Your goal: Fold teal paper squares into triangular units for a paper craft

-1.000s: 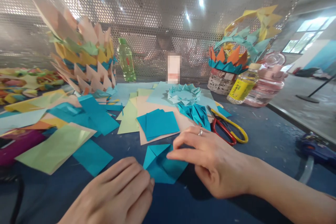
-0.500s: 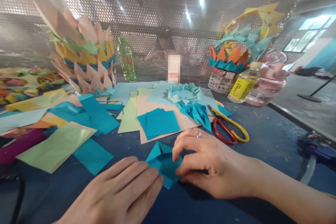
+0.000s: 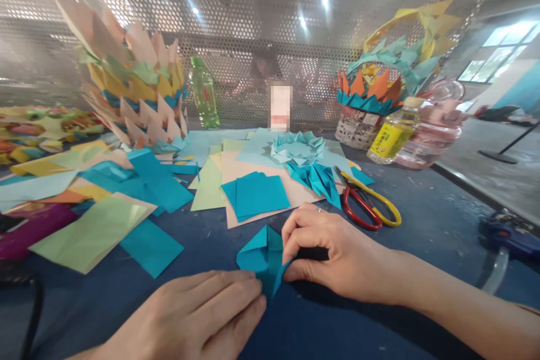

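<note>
A small sheet of teal-blue paper (image 3: 258, 253), partly folded with a peak at its far side, lies in front of me on the dark blue table. My left hand (image 3: 206, 298) has its fingers together, gripping the sheet's near left edge. On the other side, my right hand (image 3: 320, 253) pinches the right edge between thumb and curled fingers, lifting a flap. Its fingertips hide part of that edge. Just beyond lies a stack of blue paper squares (image 3: 264, 197). Scissors (image 3: 369, 199) with one red and one yellow handle rest past my right hand, beside folded blue pieces (image 3: 316, 180).
Loose green sheets (image 3: 95, 230) and blue strips cover the left side. Behind them stands a tiered folded-paper piece (image 3: 139, 90). A pale blue paper ring (image 3: 297, 147), a green bottle (image 3: 203, 93), a yellow-labelled bottle (image 3: 388, 138) and a glue gun (image 3: 510, 236) are also around.
The blue paper has turned slightly, and its right side is now folded up and inward by my right hand. My left hand stays at the near left edge.
</note>
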Motion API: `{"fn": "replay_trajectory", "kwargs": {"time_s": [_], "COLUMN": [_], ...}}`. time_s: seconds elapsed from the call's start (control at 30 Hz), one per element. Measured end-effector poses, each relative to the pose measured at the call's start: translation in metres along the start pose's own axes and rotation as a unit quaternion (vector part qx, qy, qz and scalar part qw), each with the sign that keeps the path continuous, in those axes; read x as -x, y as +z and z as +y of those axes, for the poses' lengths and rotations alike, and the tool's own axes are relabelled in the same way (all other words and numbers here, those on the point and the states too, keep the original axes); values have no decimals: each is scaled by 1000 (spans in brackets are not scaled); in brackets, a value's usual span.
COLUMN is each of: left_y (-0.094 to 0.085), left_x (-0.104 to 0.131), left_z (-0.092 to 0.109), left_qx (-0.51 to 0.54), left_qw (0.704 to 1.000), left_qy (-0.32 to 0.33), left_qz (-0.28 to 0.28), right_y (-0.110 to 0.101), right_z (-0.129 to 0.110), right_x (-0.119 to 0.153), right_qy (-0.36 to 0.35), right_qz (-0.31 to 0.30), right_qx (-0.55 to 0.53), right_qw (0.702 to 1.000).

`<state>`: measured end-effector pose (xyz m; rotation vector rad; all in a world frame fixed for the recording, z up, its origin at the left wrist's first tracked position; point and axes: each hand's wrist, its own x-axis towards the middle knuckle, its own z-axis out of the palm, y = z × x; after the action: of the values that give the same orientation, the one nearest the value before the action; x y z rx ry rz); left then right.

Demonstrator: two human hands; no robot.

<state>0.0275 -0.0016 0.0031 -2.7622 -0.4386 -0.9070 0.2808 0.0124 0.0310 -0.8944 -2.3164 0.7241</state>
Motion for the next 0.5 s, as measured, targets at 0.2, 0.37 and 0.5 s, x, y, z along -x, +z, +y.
{"fn": "replay_trajectory", "kwargs": {"time_s": [0.2, 0.37, 0.5], "left_y": [-1, 0, 1], "left_x": [-5, -7, -7], "left_z": [1, 3, 4], "left_qx": [-14, 13, 30], "left_qw": [1000, 999, 998], "left_qy": [-2, -35, -51], "left_qz": [11, 25, 34], "right_y": [14, 19, 20], "right_z": [-3, -8, -11], "right_x": [-2, -3, -3], "right_qy": [93, 147, 154], "right_qz": [42, 53, 48], "right_qx": [-25, -3, 0], "right_qw": [994, 988, 987]}}
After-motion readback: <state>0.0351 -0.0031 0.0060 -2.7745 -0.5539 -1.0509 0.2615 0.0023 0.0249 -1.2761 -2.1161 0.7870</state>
